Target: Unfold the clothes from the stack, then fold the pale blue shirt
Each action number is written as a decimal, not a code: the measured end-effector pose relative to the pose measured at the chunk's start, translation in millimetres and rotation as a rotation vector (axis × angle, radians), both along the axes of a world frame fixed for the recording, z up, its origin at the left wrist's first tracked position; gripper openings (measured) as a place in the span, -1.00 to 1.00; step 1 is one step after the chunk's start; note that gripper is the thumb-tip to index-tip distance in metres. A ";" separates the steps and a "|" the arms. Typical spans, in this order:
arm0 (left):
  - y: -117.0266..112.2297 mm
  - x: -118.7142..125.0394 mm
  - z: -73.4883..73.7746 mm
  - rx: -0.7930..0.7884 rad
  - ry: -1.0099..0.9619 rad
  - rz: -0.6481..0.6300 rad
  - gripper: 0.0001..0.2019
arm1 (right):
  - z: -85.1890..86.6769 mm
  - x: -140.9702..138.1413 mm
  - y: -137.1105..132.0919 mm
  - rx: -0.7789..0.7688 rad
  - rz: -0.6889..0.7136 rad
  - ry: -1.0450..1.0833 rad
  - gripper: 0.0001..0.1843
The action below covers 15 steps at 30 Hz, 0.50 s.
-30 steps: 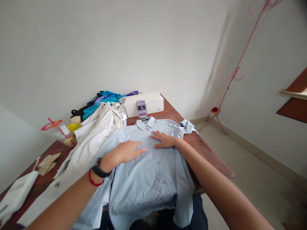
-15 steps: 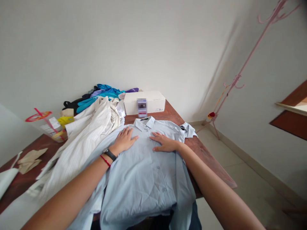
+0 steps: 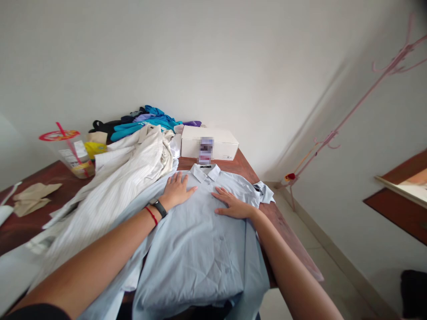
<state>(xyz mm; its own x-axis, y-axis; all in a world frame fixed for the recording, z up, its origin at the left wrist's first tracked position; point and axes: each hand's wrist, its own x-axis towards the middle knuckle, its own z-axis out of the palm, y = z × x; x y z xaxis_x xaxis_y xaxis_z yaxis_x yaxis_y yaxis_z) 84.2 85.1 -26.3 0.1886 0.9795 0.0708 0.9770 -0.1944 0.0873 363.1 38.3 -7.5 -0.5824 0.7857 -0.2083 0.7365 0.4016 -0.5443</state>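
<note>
The light blue shirt (image 3: pixel 196 244) is lying front up on the brown table (image 3: pixel 283 222), straight ahead of my camera, its collar (image 3: pixel 200 173) pointing toward the wall (image 3: pixel 233 66) and its lower end running toward the near edge. I'm resting the left hand (image 3: pixel 176 191) on the upper chest, a little below the collar; its fingers are lying spread and released on the cloth. I'm resting the right hand (image 3: pixel 233 205) on the other side of the chest, slightly lower, and its fingers are lying straight, slightly apart and released too, pointing in toward the middle. A strip of shirt is showing between the two hands.

Creases are crossing the lower front, and a sleeve (image 3: pixel 255 271) is running down beside the right forearm (image 3: pixel 283 253). The left wrist is wearing a dark watch (image 3: pixel 158 206) and a red bracelet (image 3: pixel 151 216).

Just past the collar, a small packet (image 3: pixel 206 150) is standing in front of a white box (image 3: pixel 190 142); I'm finding its print too blurred to read. To the left, a white striped garment (image 3: pixel 116 204) is lying alongside, with piled clothes (image 3: pixel 147 122) sitting behind it. Farther left I'm seeing a plastic cup (image 3: pixel 75 153), a yellow packet (image 3: pixel 96 150) and crumpled brown paper (image 3: pixel 35 198).
</note>
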 end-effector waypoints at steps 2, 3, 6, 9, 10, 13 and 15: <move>-0.6 0.2 -0.4 0.007 -0.013 0.006 -0.19 | 0.5 -0.7 -0.8 -0.006 -0.007 -0.008 0.01; -0.9 0.2 -0.5 0.009 -0.019 0.006 -0.19 | 0.8 -1.1 -1.1 -0.011 -0.011 -0.014 0.01; -1.6 0.2 -0.7 0.010 -0.037 0.006 -0.19 | 1.6 -2.3 -1.8 -0.022 -0.023 -0.028 0.01; -1.4 -0.2 -2.0 0.012 -0.060 0.008 -0.19 | 1.1 -2.8 -1.8 -0.028 -0.026 -0.034 0.00; -1.1 -0.4 -2.7 0.014 -0.067 0.009 -0.19 | 0.7 -2.8 -1.6 -0.026 -0.025 -0.034 0.00; 0.5 -1.1 -5.3 0.027 -0.078 0.006 -0.19 | -0.8 -2.7 -1.0 -0.016 -0.023 -0.032 -0.02; 1.5 -1.6 -6.5 0.032 -0.075 0.005 -0.19 | -1.1 -2.8 -0.7 -0.015 -0.021 -0.033 -0.02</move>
